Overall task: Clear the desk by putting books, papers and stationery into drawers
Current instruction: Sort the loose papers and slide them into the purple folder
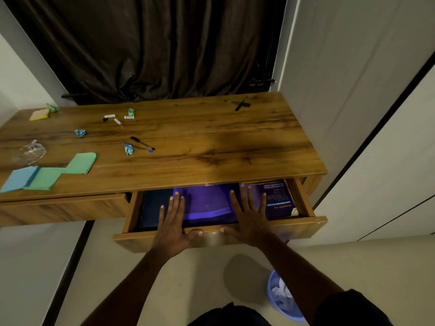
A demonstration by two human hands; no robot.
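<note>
Drawer (306, 228): left hand (170, 223), right hand (247, 220) flat on books (207, 201).

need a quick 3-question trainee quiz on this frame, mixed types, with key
1. True or false: the open drawer already holds a book.
2. Where do the coloured paper stacks lie? A) at the left end of the desk B) in the drawer C) on the floor
3. Fill in: the left hand and right hand, both over the drawer, are ___ (open or shut).

Key: 1 true; 2 A; 3 open.
</note>
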